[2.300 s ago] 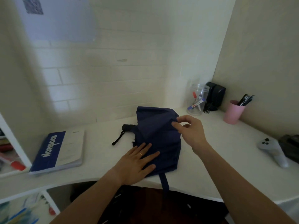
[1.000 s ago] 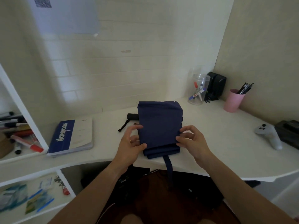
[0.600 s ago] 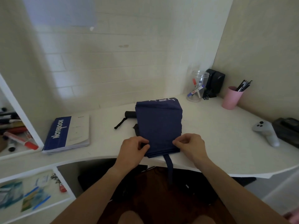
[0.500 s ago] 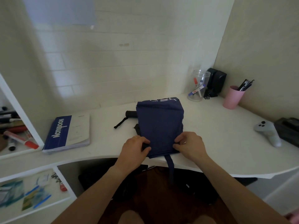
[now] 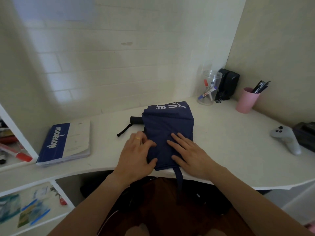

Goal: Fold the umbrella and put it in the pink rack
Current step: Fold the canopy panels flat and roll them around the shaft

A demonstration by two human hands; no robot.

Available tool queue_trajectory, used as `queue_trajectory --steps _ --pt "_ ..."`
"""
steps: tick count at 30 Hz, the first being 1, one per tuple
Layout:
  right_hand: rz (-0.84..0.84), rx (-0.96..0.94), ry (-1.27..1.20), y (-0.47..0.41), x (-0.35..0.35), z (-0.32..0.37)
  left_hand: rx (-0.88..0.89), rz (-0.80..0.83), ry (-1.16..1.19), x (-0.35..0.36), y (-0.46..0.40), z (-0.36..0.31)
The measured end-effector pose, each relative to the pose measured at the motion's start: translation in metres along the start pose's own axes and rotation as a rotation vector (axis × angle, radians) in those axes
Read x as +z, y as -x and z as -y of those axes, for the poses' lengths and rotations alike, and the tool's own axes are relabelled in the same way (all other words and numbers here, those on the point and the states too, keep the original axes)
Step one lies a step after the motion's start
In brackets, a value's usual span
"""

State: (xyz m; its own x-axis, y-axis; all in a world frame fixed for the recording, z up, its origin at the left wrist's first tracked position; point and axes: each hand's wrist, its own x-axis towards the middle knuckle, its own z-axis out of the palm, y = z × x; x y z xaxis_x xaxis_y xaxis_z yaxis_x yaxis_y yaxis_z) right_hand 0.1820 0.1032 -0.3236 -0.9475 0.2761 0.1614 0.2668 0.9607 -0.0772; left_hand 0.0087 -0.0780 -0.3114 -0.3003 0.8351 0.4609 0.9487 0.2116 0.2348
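Both hands are down on the navy blue fabric folding umbrella point(image 5: 167, 132), which lies flat near the front edge of the white table point(image 5: 230, 142), its black handle point(image 5: 136, 120) poking out left and its strap point(image 5: 179, 174) dangling over the edge. The left hand point(image 5: 136, 157) presses the fabric's left side, fingers bent, grip holding nothing. The right hand point(image 5: 189, 154) lies flat, fingers spread wide. A pink plastic cup of pens point(image 5: 247, 101) stands far right; a blue-and-white notebook point(image 5: 66, 142) lies left.
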Motion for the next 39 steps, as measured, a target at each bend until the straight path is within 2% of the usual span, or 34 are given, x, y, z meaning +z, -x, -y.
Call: queue_trajectory --steps 3,5,7,10,14,17,18,19,21,22,23,25,27,31,35,39 --pt "0.066 0.007 0.002 -0.001 0.003 0.0 0.262 0.181 -0.027 0.008 -0.011 0.0" --pt "0.115 0.022 0.001 -0.001 0.003 -0.001 0.225 0.343 -0.016 0.017 -0.012 0.007" --pt "0.159 0.029 0.005 0.002 0.0 -0.004 0.182 0.413 -0.052 0.023 -0.008 0.017" --pt "0.224 0.066 -0.015 0.011 -0.008 -0.013 0.188 0.453 -0.116 0.021 -0.011 0.027" --pt "0.209 0.082 -0.019 0.019 -0.008 -0.016 0.213 0.419 -0.136 0.023 -0.009 0.029" --pt "0.215 0.131 -0.182 0.02 -0.01 -0.013 0.214 0.394 -0.138 0.024 0.0 0.027" --pt "0.152 0.205 -0.328 0.017 -0.017 -0.012 0.211 0.383 -0.138 0.023 0.0 0.026" --pt "0.013 0.312 -0.504 0.013 -0.027 -0.011 0.211 0.378 -0.136 0.022 -0.002 0.026" --pt "-0.408 0.544 -0.725 -0.004 -0.045 -0.02 0.223 0.373 -0.133 0.022 -0.005 0.026" --pt "-0.54 0.649 -0.792 -0.015 -0.057 -0.026 0.223 0.373 -0.133 0.023 -0.005 0.025" --pt "-0.577 0.734 -0.894 -0.027 -0.067 -0.032 0.222 0.375 -0.131 0.022 -0.005 0.025" --pt "-0.464 0.831 -1.108 -0.047 -0.082 -0.036 0.216 0.38 -0.132 0.021 -0.004 0.025" --pt "-0.334 0.857 -1.179 -0.06 -0.086 -0.032 0.212 0.387 -0.139 0.019 -0.003 0.024" --pt "-0.388 0.792 -1.277 -0.063 -0.097 -0.023 0.25 0.353 -0.176 0.017 -0.004 0.02" --pt "-0.325 0.612 -1.391 -0.046 -0.099 -0.009 0.32 0.234 -0.247 0.012 -0.006 0.017" --pt "-0.216 0.657 -1.341 -0.028 -0.092 0.001 0.378 0.187 -0.282 0.007 -0.007 0.008"
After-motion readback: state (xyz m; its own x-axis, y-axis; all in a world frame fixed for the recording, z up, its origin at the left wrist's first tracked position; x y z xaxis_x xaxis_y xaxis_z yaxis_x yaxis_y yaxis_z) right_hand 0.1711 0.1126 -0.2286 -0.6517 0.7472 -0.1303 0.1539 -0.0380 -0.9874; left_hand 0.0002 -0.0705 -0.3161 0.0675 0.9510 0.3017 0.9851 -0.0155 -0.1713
